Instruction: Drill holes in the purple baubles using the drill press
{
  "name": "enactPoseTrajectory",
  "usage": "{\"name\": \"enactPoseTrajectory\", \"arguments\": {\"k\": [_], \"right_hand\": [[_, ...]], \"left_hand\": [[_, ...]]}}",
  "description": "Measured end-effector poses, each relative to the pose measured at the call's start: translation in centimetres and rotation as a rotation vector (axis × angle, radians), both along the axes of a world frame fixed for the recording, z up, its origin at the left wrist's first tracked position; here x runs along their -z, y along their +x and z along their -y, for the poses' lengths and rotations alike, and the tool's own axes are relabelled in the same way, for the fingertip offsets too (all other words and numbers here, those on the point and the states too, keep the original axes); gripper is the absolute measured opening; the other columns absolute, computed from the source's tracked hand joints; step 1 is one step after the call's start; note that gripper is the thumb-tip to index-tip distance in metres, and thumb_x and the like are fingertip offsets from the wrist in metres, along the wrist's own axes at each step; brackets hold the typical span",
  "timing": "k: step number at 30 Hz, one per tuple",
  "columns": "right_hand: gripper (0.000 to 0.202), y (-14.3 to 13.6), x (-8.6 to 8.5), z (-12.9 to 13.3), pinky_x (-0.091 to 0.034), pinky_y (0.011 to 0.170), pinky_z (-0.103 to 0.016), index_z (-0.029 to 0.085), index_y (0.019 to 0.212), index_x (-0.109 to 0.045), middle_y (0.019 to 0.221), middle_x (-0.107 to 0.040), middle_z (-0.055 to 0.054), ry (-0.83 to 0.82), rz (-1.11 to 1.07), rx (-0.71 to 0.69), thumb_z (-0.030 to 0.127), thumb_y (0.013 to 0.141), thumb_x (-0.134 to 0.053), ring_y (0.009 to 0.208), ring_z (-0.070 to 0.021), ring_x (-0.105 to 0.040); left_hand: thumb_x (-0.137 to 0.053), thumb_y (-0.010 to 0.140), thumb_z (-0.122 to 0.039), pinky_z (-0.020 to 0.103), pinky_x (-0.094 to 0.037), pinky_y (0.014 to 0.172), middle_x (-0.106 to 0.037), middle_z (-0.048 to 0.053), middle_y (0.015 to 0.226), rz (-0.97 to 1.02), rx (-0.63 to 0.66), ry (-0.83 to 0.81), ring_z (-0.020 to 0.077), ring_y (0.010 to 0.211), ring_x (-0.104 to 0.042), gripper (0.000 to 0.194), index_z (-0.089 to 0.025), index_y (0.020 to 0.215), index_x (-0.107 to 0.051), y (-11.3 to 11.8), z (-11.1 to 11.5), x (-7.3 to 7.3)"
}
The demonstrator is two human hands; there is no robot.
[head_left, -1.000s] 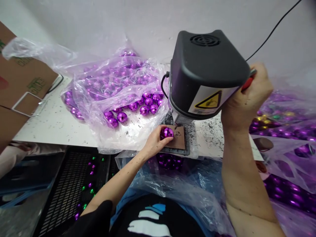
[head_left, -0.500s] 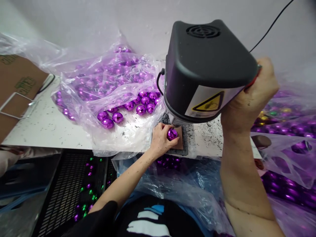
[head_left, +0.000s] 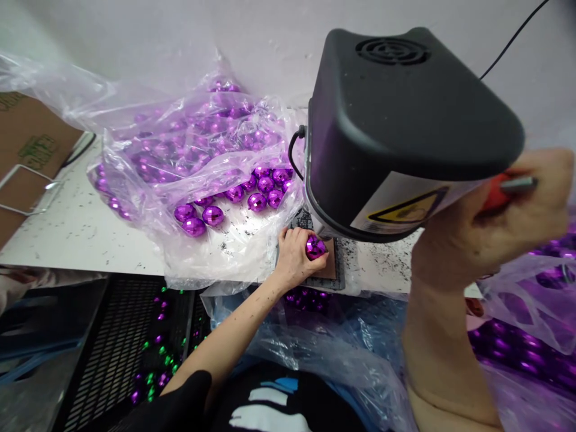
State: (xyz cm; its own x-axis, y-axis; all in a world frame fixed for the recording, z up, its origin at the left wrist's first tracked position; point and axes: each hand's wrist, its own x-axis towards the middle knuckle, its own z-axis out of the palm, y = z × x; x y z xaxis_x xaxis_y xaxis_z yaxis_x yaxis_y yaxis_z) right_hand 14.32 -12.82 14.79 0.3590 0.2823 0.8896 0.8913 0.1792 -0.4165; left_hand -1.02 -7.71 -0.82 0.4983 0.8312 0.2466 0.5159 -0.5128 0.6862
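My left hand (head_left: 294, 258) is closed around a shiny purple faceted ball (head_left: 315, 246), pressing it low over a brown block (head_left: 330, 264) on a dark base plate (head_left: 341, 277). Right above looms the black housing of a bench machine (head_left: 418, 120), with a round vent on top and a yellow warning triangle. It hides whatever part of the machine faces the ball. My right hand (head_left: 522, 222), blurred, is wrapped round the machine's red lever handle (head_left: 492, 195), whose metal end sticks out past the fingers.
Several more purple balls (head_left: 257, 201) spill from a clear plastic bag (head_left: 180, 144) on the white table (head_left: 40, 243), which is scattered with dark flecks. A cardboard box (head_left: 31, 144) stands at left. Below are a black crate (head_left: 101, 348) with bead strings and bluish plastic sheeting (head_left: 324, 345).
My right hand has moved right and lower with the lever handle, showing more of its red grip and metal end. The machine housing looms larger in view. My left hand keeps the ball in place.
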Motion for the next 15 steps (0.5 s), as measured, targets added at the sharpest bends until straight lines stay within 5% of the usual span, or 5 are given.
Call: {"name": "enactPoseTrajectory", "arguments": {"k": [3,8,15], "right_hand": [[0.019,-0.4,2.0,1.7,-0.037,0.063,-0.017,0.009,0.081,-0.058,0.077,-0.052,0.0,0.074,0.051,0.003,0.026,0.09,-0.058,0.068,0.0013,-0.045],[0.019,-0.7,4.7,3.1,-0.047,0.062,-0.024,0.011,0.069,-0.051,0.057,-0.044,0.002,0.058,0.052,-0.159,0.022,0.083,-0.06,0.056,-0.0046,-0.049],[0.025,-2.0,5.4,2.7,-0.051,0.066,-0.026,0.011,0.063,-0.045,0.053,-0.043,0.003,0.121,0.022,-0.118,0.021,0.085,-0.053,0.05,-0.0035,-0.044]], "left_hand": [[-0.077,0.072,-0.032,0.049,-0.034,0.109,-0.064,0.004,0.095,0.025,-0.004,-0.014,0.0267,0.1,-0.058,0.025,-0.023,0.088,-0.06,0.0,0.0,0.0],[-0.076,0.073,-0.033,0.05,-0.033,0.111,-0.065,0.005,0.098,0.064,0.0,-0.011,0.0268,0.1,-0.059,0.027,-0.022,0.092,-0.06,0.0,0.0,0.0],[-0.076,0.073,-0.033,0.05,-0.032,0.113,-0.065,0.004,0.097,0.074,-0.004,-0.007,0.0269,0.1,-0.058,0.029,-0.024,0.095,-0.06,0.0,0.1,0.4]]}}
